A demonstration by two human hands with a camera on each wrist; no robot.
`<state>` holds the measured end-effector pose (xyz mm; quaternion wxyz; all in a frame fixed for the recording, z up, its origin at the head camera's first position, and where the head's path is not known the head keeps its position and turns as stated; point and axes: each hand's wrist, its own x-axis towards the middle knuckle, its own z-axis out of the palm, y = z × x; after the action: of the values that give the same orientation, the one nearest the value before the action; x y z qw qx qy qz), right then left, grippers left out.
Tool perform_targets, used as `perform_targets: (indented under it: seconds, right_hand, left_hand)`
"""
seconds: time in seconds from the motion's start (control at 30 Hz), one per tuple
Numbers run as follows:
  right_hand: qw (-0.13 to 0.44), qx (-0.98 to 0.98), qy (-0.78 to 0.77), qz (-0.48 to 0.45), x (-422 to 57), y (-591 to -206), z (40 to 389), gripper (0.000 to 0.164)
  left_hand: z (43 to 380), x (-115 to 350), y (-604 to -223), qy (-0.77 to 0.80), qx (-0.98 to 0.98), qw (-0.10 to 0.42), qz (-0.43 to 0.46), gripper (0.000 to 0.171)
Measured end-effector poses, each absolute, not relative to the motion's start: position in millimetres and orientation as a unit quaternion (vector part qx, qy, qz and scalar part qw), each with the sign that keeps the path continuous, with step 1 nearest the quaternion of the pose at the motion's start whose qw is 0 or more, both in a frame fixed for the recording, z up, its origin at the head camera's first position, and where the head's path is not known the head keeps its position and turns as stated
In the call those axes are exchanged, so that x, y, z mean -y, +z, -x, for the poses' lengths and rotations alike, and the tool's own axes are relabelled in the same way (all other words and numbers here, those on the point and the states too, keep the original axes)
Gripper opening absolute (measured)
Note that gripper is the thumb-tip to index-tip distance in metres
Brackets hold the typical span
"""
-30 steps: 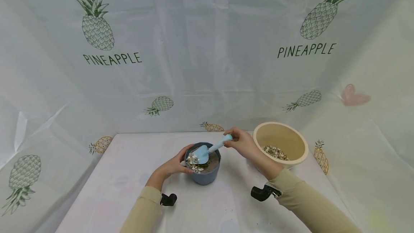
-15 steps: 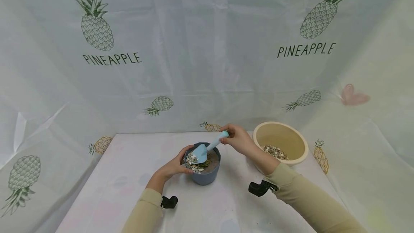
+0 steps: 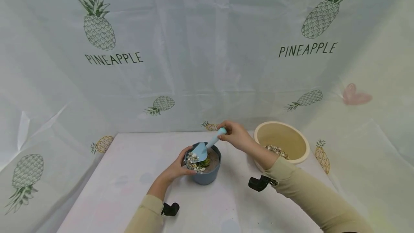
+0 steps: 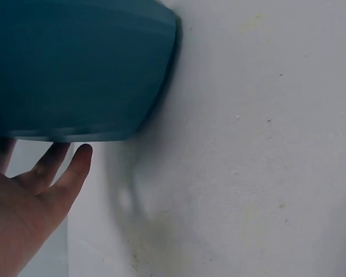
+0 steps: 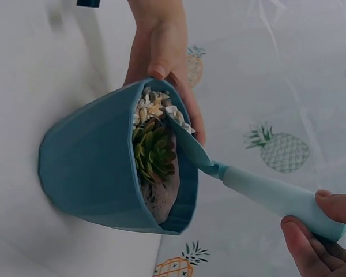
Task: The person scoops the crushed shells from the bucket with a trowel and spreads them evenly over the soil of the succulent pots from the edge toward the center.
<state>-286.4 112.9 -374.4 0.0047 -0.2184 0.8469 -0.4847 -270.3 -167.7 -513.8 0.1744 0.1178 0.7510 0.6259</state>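
Observation:
A blue-grey flowerpot (image 3: 205, 179) stands on the table, with a small green succulent (image 5: 154, 151) in pale soil. Pebbles (image 5: 151, 105) lie along one side of the plant, by my left hand (image 3: 176, 168). That hand holds the pot at its left, thumb at the rim and fingers round the outer wall. My right hand (image 3: 237, 136) pinches the end of a light blue trowel (image 5: 271, 196) by its handle. The trowel's blade tilts down inside the pot over the pebbles, with some pebbles at its tip.
A cream bucket (image 3: 305, 148) with more pebbles (image 3: 276, 151) in its bottom stands at the back right, beside my right forearm. A pineapple-printed sheet (image 3: 200, 46) hangs behind the white table (image 3: 129, 190). Small dark specks lie near the front.
My right hand has moved left and slightly up, raising the trowel's handle so it stands steeper. More of the succulent shows now. The left hand and pot stay nearly in place.

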Motion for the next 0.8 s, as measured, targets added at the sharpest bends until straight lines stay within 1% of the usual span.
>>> perform_targets:
  seconds: [0.27,0.5,0.8]
  right_hand:
    - [0.004,-0.855,-0.471,0.215,-111,-368,287,0.026]
    - [0.005,-0.853,-0.477,0.213,-109,-366,288,0.025]
    - [0.001,-0.853,-0.471,0.224,-108,-366,288,0.024]
  left_hand:
    - [257,161,-509,0.639,-0.748,0.149,-0.097,0.1]
    - [250,159,-515,0.624,-0.764,0.11,-0.124,0.101]
    - [242,152,-513,0.634,-0.763,0.113,-0.059,0.104]
